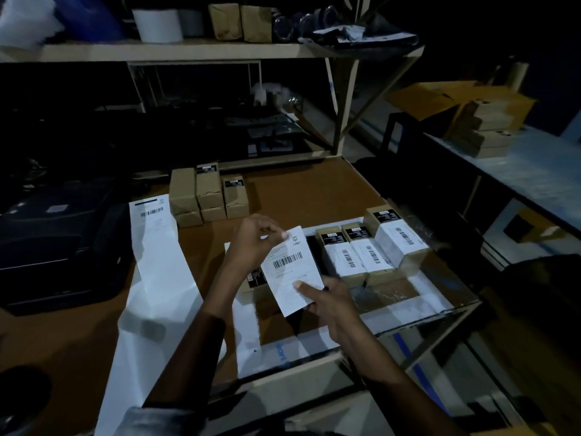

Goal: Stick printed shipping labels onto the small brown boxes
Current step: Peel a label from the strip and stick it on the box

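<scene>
A white shipping label [290, 269] with a barcode is held above the table between both hands. My left hand [251, 243] pinches its top left corner. My right hand [327, 306] pinches its lower edge, thumb on the printed face. Under the label a small brown box [254, 280] with a black sticker lies partly hidden. To the right, three small brown boxes [367, 251] carry white labels. A group of unlabelled brown boxes [207, 193] stands at the back of the table. A long strip of printed labels [157, 256] trails down the left.
A black label printer [59, 243] sits at the left. White backing sheets [248, 325] lie on the brown table [298, 190]. A metal shelf [188, 50] with rolls and brown packets stands behind. More boxes [484, 127] are stacked on a bench at the right.
</scene>
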Demonstrator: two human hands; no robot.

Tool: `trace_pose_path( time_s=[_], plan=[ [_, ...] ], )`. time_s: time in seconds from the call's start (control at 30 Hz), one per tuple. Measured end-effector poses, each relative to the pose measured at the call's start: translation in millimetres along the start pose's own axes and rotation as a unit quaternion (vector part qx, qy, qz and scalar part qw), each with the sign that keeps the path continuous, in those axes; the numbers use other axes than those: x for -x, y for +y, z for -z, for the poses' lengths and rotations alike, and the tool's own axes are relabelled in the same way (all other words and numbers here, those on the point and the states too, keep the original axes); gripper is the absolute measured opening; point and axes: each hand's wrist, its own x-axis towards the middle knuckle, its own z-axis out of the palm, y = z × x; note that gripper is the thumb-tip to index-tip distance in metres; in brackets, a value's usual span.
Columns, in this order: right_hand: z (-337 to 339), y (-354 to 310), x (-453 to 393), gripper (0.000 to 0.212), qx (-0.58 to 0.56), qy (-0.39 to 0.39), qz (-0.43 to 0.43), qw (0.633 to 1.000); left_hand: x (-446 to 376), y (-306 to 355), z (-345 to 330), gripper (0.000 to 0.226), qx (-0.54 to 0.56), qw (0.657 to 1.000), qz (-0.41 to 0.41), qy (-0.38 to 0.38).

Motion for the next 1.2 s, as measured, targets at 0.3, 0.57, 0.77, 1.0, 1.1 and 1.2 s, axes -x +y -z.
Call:
trace_pose_path(
  time_s=[0.3,0.57,0.77,1.0,1.1,1.2],
  plan=[
    [-19.1,-1.9,-17.9,0.022,-0.048,0.070,-0.029,0.996,-39.8,-24.2,-8.3,0.014,0.057,0.996,0.045,-0.052],
    [-34.6,21.0,-24.2,0.021,-0.124,0.079,-0.096,0.984,-52.4,-60.2,-18.3,0.013,0.058,0.989,0.091,-0.105],
    [-39.2,32.8,-33.5,0.016,-0.078,0.080,-0.080,0.991,-63.1,-88.4,-22.0,0.007,0.064,0.974,0.189,-0.111],
    [-30.0,30.9,-41.5,0.023,-0.121,0.127,-0.022,0.984,-68.1,-86.9,-33.4,0.010,0.080,0.965,0.216,-0.123],
    [-30.2,33.7,-41.3,0.026,-0.110,0.138,-0.013,0.984,-65.3,-88.2,-39.5,0.015,0.085,0.965,0.216,-0.121],
    [-29.5,38.3,-42.4,0.031,-0.116,0.143,-0.013,0.983,-63.2,-94.0,-42.7,0.015,0.082,0.967,0.213,-0.116]
  ],
)
